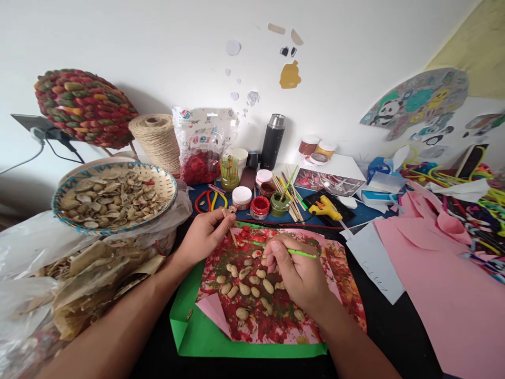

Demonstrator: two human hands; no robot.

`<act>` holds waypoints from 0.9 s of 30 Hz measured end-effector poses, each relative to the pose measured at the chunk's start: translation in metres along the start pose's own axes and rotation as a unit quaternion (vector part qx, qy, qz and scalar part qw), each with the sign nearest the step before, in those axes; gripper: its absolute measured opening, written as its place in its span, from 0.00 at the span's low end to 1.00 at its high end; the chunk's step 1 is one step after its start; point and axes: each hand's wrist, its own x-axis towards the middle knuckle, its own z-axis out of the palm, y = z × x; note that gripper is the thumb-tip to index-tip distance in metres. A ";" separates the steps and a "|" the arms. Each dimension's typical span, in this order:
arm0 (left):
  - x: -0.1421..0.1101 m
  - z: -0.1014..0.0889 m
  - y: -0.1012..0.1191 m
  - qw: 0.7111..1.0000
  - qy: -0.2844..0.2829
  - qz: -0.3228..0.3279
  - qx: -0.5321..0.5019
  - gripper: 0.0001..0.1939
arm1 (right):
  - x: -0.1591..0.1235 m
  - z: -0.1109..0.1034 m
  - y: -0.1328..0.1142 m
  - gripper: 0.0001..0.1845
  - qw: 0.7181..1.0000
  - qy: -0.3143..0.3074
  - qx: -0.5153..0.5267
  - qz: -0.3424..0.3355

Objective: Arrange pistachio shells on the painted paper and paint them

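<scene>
My left hand [207, 231] is closed in a pinch on a thin wooden stick [232, 231] slanting down over the paint-smeared pink paper [276, 326]. What the small pale bit by its fingertips is, I cannot make out. A green paintbrush [302, 253] is gripped in my right hand [294, 266], its reddish tip pointing left near the stick's lower end. Several unshelled peanuts [254, 280] lie scattered on the paper, and one peanut [257, 253] beside my right fingers carries a red spot. Under the paper is a green sheet [197, 331] with a curled corner.
Behind the paper stand open jars of red paint [260, 208] and green paint [280, 204], plus a yellow glue gun [325, 208]. A basket of shells [114, 197] is at left, near a twine spool [154, 139]. A black flask [273, 142] stands behind; pink sheets [442, 273] lie right.
</scene>
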 end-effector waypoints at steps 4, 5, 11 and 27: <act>0.001 -0.001 0.000 0.999 0.031 -0.018 -0.030 0.26 | 0.000 0.000 -0.001 0.22 1.000 -0.019 -0.016 0.005; 0.001 -0.001 -0.001 0.999 0.030 -0.022 -0.028 0.26 | 0.000 0.000 -0.001 0.22 1.000 -0.017 -0.017 0.005; 0.001 0.000 0.000 0.999 0.029 -0.018 -0.012 0.26 | -0.001 0.001 0.001 0.23 1.000 -0.012 -0.005 0.017; -0.001 0.001 -0.001 0.998 0.022 -0.011 -0.057 0.25 | 0.000 0.001 -0.001 0.23 1.000 -0.003 -0.004 0.025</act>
